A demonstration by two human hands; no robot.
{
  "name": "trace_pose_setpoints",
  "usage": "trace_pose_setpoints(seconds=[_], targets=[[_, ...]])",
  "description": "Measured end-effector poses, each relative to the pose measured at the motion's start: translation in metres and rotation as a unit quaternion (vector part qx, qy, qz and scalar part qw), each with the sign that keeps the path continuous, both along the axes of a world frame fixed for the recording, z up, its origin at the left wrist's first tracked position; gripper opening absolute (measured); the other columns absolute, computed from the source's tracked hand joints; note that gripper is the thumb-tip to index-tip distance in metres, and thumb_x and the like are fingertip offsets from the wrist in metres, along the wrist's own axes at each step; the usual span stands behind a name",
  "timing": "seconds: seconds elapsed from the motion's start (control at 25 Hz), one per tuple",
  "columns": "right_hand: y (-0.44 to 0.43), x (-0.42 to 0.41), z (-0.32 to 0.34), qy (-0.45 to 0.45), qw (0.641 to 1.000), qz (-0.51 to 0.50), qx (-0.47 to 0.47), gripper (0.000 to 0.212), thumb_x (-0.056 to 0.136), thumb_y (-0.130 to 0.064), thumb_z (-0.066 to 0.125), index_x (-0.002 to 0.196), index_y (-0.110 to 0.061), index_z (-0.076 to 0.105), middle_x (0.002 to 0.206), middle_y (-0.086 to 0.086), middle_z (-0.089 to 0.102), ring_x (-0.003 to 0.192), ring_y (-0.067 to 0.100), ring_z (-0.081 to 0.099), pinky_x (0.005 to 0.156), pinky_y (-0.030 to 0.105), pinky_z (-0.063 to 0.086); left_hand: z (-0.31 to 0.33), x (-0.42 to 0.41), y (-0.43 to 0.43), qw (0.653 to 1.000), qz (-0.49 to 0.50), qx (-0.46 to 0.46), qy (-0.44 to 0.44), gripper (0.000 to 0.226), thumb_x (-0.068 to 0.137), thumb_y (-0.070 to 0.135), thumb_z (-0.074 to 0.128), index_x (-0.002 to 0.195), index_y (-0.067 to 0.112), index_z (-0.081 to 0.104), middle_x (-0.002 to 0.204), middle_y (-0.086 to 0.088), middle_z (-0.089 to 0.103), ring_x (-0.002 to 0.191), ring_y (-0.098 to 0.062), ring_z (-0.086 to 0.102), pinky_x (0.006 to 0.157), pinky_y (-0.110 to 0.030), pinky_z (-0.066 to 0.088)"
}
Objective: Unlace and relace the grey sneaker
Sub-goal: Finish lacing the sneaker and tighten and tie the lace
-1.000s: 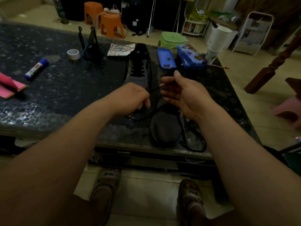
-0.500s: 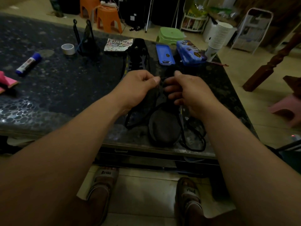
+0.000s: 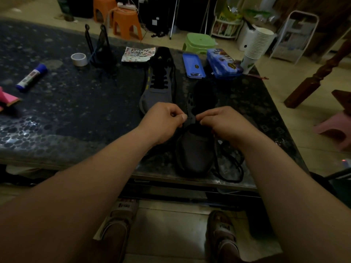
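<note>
The grey sneaker [image 3: 193,152] lies at the near edge of the tabletop [image 3: 76,111], at about 5 o'clock on it, with its toe toward the person and its eyelets bare. The left grip [image 3: 165,120] is narrow, thumb and forefinger pinched on the tip of the black lace [image 3: 228,168] right at the eyelet strip. The right grip [image 3: 222,122], just beside it at 3 o'clock, is curled tight on the sneaker's upper at that same strip; the dim view hides its fingertips. The slack lace loops on the tabletop at 4 o'clock from the toe. A second sneaker [image 3: 157,82], fully laced, sits at 11 o'clock, and a glue stick [image 3: 31,77] lies well apart at 9 o'clock.
</note>
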State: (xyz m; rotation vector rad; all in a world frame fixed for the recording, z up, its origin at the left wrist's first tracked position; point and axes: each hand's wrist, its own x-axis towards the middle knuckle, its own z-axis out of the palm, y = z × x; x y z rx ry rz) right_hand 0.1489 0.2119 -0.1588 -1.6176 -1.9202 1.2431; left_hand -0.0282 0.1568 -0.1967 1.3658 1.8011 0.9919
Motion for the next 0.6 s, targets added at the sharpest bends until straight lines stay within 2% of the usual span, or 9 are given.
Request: trace_pose_setpoints(seconds=[0.08, 0.24, 0.44, 0.6], targets=[[0.0002, -0.0006, -0.0009, 0.006, 1.000, 0.001, -0.005, 0.025, 0.094, -0.004, 0.062, 0.106, -0.016, 0.081, 0.047, -0.021, 0.061, 0.038, -0.011, 0.050, 0.041, 0.004, 0.034, 0.0002, -0.0004, 0.0007, 1.000, -0.008, -0.002, 0.005, 0.014, 0.099, 0.030, 0.068, 0.089, 0.023, 0.076, 0.081, 0.001, 0.074, 0.055, -0.004, 0.055, 0.058, -0.025, 0.045], [-0.0004, -0.0017, -0.0010, 0.024, 1.000, 0.000, -0.007, 0.025, 0.094, -0.002, 0.061, 0.106, -0.014, 0.079, 0.045, -0.019, 0.059, 0.038, -0.010, 0.050, 0.041, 0.004, 0.034, -0.0014, 0.0014, 0.0037, 1.000, 0.010, 0.006, -0.004, 0.016, 0.099, 0.029, 0.067, 0.088, 0.022, 0.076, 0.079, -0.001, 0.075, 0.055, -0.006, 0.057, 0.058, -0.027, 0.050], [0.0004, -0.0009, -0.0016, 0.019, 1.000, 0.009, -0.010, 0.025, 0.095, -0.002, 0.061, 0.109, -0.014, 0.079, 0.046, -0.021, 0.059, 0.039, -0.011, 0.050, 0.042, 0.004, 0.034, -0.0042, 0.0020, 0.0067, 0.999, 0.029, 0.009, 0.015, 0.020, 0.099, 0.032, 0.067, 0.081, 0.025, 0.074, 0.074, 0.003, 0.074, 0.047, -0.001, 0.055, 0.054, -0.026, 0.047], [-0.0003, -0.0013, -0.0012, 0.021, 1.000, 0.006, -0.013, 0.025, 0.095, -0.002, 0.062, 0.110, -0.013, 0.079, 0.047, -0.019, 0.061, 0.039, -0.009, 0.051, 0.041, 0.005, 0.035, -0.0055, 0.0014, 0.0080, 0.999, 0.044, 0.013, 0.021, 0.022, 0.098, 0.033, 0.068, 0.077, 0.026, 0.073, 0.071, 0.006, 0.073, 0.054, -0.007, 0.062, 0.056, -0.027, 0.051]])
